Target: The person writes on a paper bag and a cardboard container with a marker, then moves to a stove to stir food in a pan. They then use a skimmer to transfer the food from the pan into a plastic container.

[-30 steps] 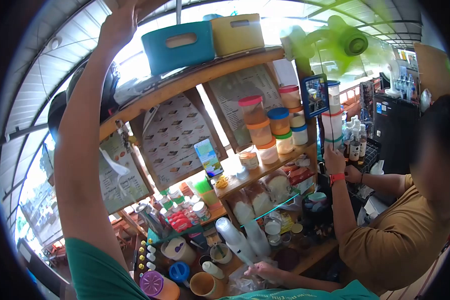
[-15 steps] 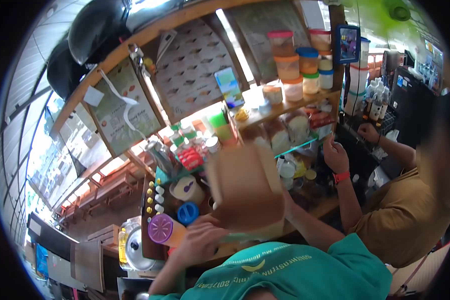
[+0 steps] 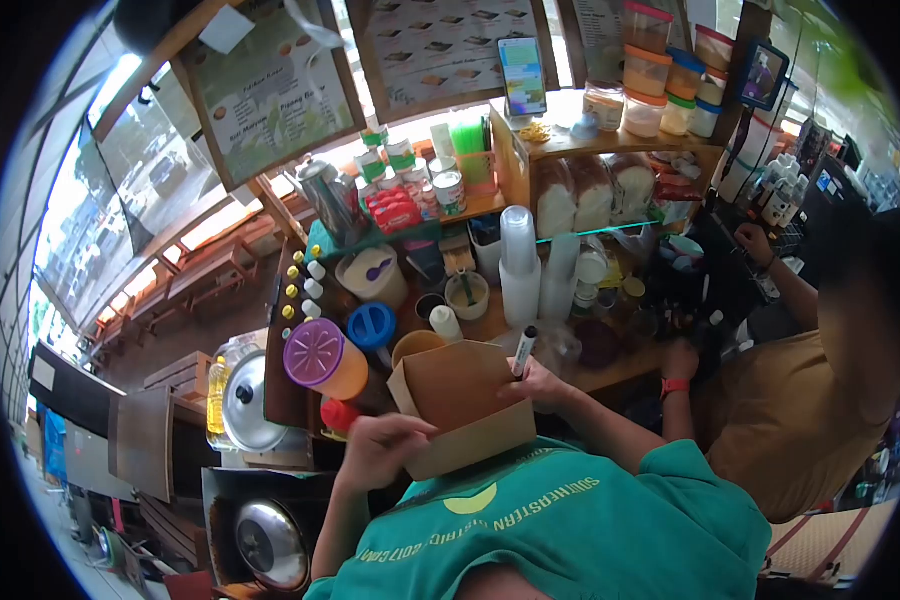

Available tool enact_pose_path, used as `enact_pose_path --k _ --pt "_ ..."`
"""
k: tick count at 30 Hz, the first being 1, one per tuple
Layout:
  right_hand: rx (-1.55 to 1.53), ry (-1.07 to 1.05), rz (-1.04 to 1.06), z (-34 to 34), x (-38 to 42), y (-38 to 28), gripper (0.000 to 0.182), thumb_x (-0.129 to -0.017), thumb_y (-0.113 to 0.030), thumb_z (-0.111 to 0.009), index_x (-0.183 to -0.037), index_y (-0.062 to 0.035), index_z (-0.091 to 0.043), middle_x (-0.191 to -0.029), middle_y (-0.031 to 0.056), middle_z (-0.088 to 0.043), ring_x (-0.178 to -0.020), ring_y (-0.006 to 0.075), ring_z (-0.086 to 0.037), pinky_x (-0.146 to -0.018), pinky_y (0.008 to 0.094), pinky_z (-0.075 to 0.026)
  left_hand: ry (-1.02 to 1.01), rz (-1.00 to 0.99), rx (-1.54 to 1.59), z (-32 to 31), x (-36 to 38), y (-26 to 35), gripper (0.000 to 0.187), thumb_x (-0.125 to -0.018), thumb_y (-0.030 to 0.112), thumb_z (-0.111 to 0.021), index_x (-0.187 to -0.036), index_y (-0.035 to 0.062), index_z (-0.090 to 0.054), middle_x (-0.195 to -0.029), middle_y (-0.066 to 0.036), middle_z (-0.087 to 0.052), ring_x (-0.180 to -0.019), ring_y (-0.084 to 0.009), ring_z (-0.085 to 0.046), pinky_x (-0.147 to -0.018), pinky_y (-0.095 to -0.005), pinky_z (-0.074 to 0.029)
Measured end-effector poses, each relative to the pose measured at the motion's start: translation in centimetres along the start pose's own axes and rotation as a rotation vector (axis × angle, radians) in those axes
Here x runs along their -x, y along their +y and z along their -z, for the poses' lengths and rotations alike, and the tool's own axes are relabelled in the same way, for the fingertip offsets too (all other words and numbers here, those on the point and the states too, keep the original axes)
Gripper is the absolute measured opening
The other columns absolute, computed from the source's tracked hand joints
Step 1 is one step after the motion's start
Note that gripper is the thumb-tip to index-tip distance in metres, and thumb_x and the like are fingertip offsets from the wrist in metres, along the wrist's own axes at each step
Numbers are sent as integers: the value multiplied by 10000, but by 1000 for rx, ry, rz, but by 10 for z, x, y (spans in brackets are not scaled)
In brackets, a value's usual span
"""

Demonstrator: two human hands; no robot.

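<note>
Brown kraft-paper box (image 3: 460, 405): light, thin-walled, crushable. Left hand (image 3: 380, 447) grips lower-left corner; right hand (image 3: 538, 383) pinches a marker (image 3: 523, 351) against right edge. Support the base.

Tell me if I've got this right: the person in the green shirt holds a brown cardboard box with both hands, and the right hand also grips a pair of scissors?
Not quite. The right hand grips a black marker pen, not scissors. The rest stands: the head view shows the brown cardboard box held between that hand and the left hand, in front of the green shirt.
</note>
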State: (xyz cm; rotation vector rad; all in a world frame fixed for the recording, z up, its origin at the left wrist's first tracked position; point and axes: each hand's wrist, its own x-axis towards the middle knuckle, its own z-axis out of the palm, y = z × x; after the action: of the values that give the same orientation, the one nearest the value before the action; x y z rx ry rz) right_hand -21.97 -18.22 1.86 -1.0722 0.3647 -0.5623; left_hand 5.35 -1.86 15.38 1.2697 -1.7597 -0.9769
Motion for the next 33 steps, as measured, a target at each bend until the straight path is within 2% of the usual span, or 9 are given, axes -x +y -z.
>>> enact_pose_path --k 2,6,9,13,17,19,20,28,33 --pt "68 -40 -27 -6 7 1 290 -826 -46 -673 -1110 12 -660 -1003 48 -690 -858 118 -640 -771 279 -517 424 -157 369 -1 5 -38 317 -907 128 -707 -1177 -28 -652 -1044 -147 -707 -936 -183 -674 -821 -304 -517" --pt "100 -186 156 -12 8 25 270 -831 -110 -690 -1065 19 -730 -892 50 -684 -870 124 -626 -761 276 -494 708 -124 377 -12 -2 -25 491 -911 282 -723 -1246 -57 -601 -1144 -187 -672 -1053 -250 -648 -899 -357 -497" --pt "175 -388 184 -24 16 2 257 -824 -120 -694 -1037 13 -752 -825 49 -652 -804 129 -586 -693 273 -447 -138 -124 508 -9 12 -36 711 -853 611 -657 -1180 -20 -687 -1207 -231 -656 -1167 -311 -608 -1014 -423 -456" --pt "-150 -506 183 -28 19 2 378 -867 -347 -731 -888 31 -741 -695 22 -506 -681 119 -444 -632 271 -335 -198 -150 593 -22 19 -41 752 -833 699 -609 -1032 -8 -765 -1202 -278 -652 -1163 -385 -603 -1028 -487 -431" --pt "-212 -178 35 -31 22 -4 487 -872 -484 -723 -718 -32 -628 -697 -1 -489 -669 104 -425 -624 265 -325 -134 41 769 -28 26 -48 506 -952 457 -596 -982 -19 -764 -1177 -258 -666 -1174 -360 -601 -1014 -469 -444" --pt "444 -65 -291 -36 12 -14 431 -871 -456 -738 -747 -65 -606 -731 -17 -538 -682 97 -484 -615 258 -350 -63 176 607 -29 26 -48 323 -943 256 -654 -1077 -32 -716 -1259 -226 -631 -1163 -293 -613 -999 -413 -463" --pt "285 -13 -435 -44 11 -22 344 -858 -361 -779 -783 -96 -574 -760 -23 -578 -695 89 -541 -612 257 -393 -45 393 766 -30 26 -45 371 -895 111 -689 -1230 -31 -610 -1361 -194 -563 -1146 -225 -618 -990 -355 -473" --pt "-133 -204 -437 -43 0 -30 264 -853 -136 -785 -860 -102 -523 -789 -10 -587 -732 100 -620 -652 250 -486 97 329 927 -25 13 -38 568 -818 -55 -709 -1332 13 -478 -1417 -166 -490 -1110 -236 -634 -946 -361 -528" --pt "-25 -236 -284 -38 -3 -47 315 -827 -42 -788 -838 -106 -480 -765 -37 -533 -767 91 -624 -671 244 -491 204 305 803 -20 -7 -41 430 -868 -1 -672 -1274 -10 -530 -1343 -161 -571 -1074 -203 -645 -928 -342 -532"
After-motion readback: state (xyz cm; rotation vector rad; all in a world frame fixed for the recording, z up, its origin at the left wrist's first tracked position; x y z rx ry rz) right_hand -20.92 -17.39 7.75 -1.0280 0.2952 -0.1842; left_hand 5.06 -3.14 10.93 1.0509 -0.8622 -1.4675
